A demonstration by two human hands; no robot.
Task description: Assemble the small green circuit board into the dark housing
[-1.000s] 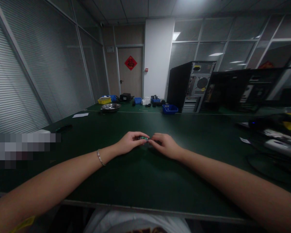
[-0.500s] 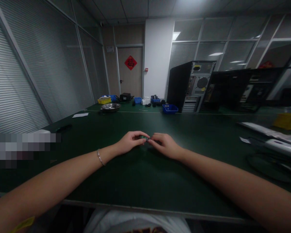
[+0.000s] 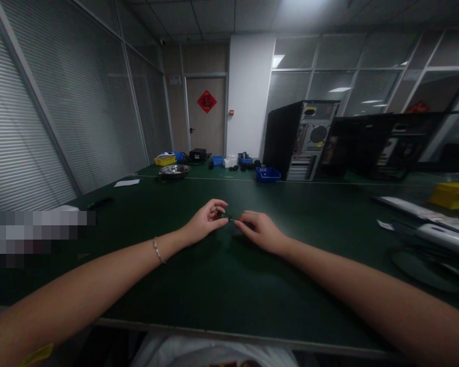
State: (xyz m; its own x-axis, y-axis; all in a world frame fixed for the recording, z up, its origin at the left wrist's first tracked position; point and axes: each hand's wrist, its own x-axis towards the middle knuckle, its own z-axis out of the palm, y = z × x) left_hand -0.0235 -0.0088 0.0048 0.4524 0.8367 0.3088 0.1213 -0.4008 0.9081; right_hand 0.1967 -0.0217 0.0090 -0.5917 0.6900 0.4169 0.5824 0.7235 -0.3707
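Above the middle of the green table (image 3: 229, 290), my left hand (image 3: 202, 221) holds a small green circuit board (image 3: 225, 215) between thumb and fingers. The board is tiny in view, and its details are too small to read. My right hand (image 3: 263, 232) is beside the board's right end, thumb and forefinger pinched together. A thin pale tip shows between those fingertips and the board; whether it belongs to the board or is a separate piece, I cannot tell.
A shiny metal bowl (image 3: 175, 171), a yellow bin (image 3: 165, 160) and a blue tray (image 3: 268, 175) stand at the back. A black computer tower (image 3: 286, 140) is at back right. White equipment (image 3: 443, 234) and a looped cable lie right. A paper (image 3: 127, 183) lies left.
My left fingers have lifted and spread a little, showing more of the circuit board, which now tilts. My right hand stays nearly in place. The whole view has shifted slightly.
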